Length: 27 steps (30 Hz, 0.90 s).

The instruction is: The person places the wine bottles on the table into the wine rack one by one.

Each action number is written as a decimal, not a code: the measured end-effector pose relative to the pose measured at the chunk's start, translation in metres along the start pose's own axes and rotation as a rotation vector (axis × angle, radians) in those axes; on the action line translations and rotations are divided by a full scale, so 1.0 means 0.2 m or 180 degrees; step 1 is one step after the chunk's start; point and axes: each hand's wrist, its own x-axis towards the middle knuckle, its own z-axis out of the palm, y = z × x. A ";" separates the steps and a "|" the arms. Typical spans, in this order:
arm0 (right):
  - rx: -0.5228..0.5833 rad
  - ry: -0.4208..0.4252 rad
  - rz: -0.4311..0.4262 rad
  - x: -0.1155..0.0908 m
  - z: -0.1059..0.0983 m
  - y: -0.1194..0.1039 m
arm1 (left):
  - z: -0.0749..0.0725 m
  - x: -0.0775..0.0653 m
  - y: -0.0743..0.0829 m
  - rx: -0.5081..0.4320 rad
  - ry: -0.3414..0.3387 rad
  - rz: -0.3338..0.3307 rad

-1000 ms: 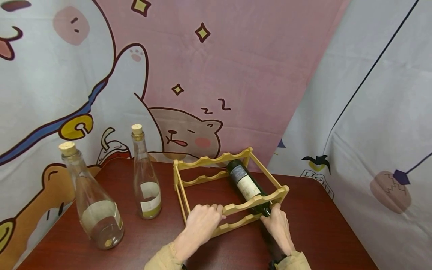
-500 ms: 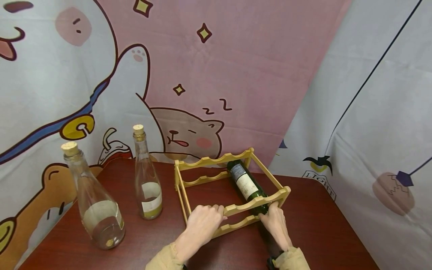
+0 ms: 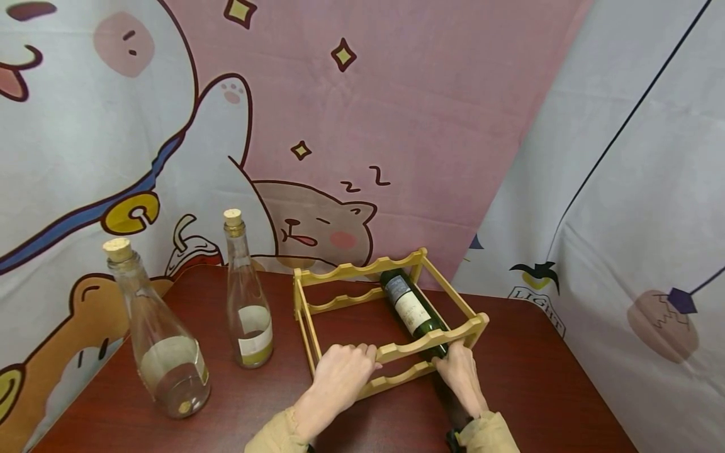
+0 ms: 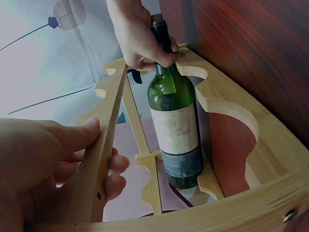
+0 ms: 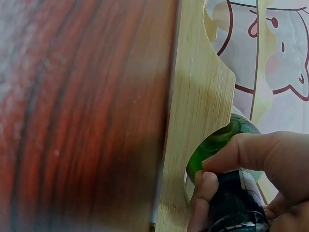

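Observation:
A green wine bottle (image 3: 412,311) with a pale label lies in the right part of a light wooden wine rack (image 3: 403,347), its neck toward me. My right hand (image 3: 461,377) holds the bottle by its neck just outside the front rail; in the right wrist view thumb and fingers (image 5: 219,159) wrap the dark neck sleeve. A cork (image 4: 157,17) tops the bottle in the left wrist view. My left hand (image 3: 344,376) grips the rack's upper front rail near its left end, thumb on one side and fingers on the other, as the left wrist view shows.
Two clear glass bottles with cork stoppers stand left of the rack: a nearer bottle (image 3: 170,371) and a farther bottle (image 3: 249,330). The dark red wooden table (image 3: 538,377) carries everything. Behind it hangs a printed cartoon cloth (image 3: 430,126).
The bottle's neck end has shifted slightly left in the rack, with my right hand moving left along with it and now covering more of the neck. My left hand stays on the rail.

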 end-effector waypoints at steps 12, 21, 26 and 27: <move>-0.0025 0.0044 -0.0187 0.00 0.01 0.00 | 0.01 0.00 0.00 0.0018 0.0019 0.0001; -0.0119 -0.0017 -0.0362 0.00 0.01 0.00 | 0.00 0.00 0.00 0.0007 0.0043 -0.0001; -0.0202 -0.0033 -0.0412 0.01 0.01 -0.01 | 0.00 0.00 0.00 0.0004 0.0075 -0.0013; -0.0208 -0.0041 -0.0408 0.01 0.01 -0.01 | 0.00 0.00 0.00 0.0001 0.0080 -0.0013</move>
